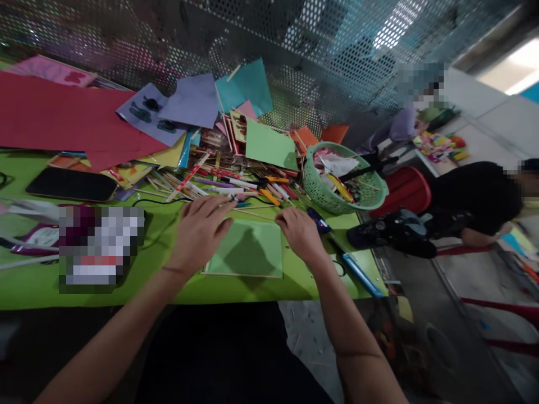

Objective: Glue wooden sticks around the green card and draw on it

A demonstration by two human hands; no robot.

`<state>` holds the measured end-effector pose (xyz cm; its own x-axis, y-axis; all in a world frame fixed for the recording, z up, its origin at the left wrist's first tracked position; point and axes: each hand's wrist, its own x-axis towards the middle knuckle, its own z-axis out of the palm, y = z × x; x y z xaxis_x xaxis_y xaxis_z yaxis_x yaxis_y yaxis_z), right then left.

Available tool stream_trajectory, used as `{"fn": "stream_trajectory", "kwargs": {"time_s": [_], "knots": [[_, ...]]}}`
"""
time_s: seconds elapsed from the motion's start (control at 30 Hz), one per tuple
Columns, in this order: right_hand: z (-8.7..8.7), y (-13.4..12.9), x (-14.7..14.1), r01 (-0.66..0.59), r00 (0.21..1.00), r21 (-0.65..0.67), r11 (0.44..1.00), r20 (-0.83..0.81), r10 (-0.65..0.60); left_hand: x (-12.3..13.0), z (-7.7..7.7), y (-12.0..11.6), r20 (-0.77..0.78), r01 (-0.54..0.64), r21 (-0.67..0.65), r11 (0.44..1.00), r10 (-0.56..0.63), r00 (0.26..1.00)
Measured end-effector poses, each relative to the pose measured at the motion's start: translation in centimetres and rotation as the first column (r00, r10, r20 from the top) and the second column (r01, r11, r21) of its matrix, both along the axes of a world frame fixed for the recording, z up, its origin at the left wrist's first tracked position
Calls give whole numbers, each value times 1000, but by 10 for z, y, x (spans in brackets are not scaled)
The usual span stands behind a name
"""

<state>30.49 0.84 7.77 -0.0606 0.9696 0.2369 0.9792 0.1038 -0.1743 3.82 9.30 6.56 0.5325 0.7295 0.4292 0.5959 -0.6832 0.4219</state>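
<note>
A light green sheet of paper (256, 255) lies flat near the table's front edge, with thin pale sticks along its lower and left edges. My left hand (201, 233) rests over its upper left corner. The fingers there stretch out, thumb apart, with nothing seen in them. At the upper right corner is my right hand (300, 231), its fingers curled and pressed together. Whatever they may pinch is too small or hidden to make out. Just beyond both hands lie markers (242, 183), a red-patterned strip (189, 177) and loose thin sticks.
Coloured papers (191, 101) pile against a perforated metal panel (252, 33). A green basket (314, 188) of odds and ends stands right. Nearby lie a blue cutter (360, 273) and a dark blue glue gun (319, 220). A phone (71, 185) lies left. People sit at right.
</note>
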Motion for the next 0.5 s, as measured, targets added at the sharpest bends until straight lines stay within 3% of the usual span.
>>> {"fn": "stream_trajectory", "kwargs": {"time_s": [0.07, 0.13, 0.23, 0.3, 0.4, 0.5], "knots": [[11, 5, -12, -59, 997, 24, 998, -49, 60, 22, 12, 1, -23, 142, 4, 990, -142, 990], [18, 15, -19, -109, 983, 52, 993, -140, 115, 43, 14, 7, -24, 202, -89, 975, -205, 979], [19, 39, -13, -90, 943, 90, 992, -312, 114, 60, 3, 28, 17, 180, -193, 965, -180, 984], [13, 61, -1, 15, 936, 81, 997, -352, 15, 58, -9, 45, 55, 139, -221, 965, -130, 990], [1, 97, 20, 131, 982, 24, 991, -137, -127, 45, -23, 67, 125, 87, -278, 957, -54, 991], [-11, 123, 30, 122, 987, -163, 979, 126, -102, 33, -28, 81, 199, 81, -334, 939, -14, 980]]}}
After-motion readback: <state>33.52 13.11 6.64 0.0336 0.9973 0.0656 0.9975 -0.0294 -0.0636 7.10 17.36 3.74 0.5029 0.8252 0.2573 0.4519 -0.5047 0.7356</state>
